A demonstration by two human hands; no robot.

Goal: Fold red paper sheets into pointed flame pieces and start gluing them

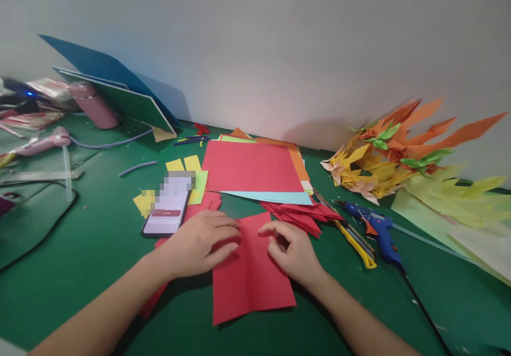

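A red square of paper [249, 281] lies on the green table [99, 249] in front of me, with a crease running down its middle. My left hand [199, 241] rests flat on its upper left part, fingers stretched out and pressing down. My right hand [289, 247] sits on the upper right edge, with fingers curled and pinching the paper's edge. More red paper shows under my left forearm.
A phone [167, 209] lies left of my hands on yellow paper scraps. Behind are a stack of coloured sheets [253, 167] and folded red pieces [299, 215]. To the right lie a yellow utility knife [357, 241], a blue glue gun [379, 233] and paper flowers [383, 156].
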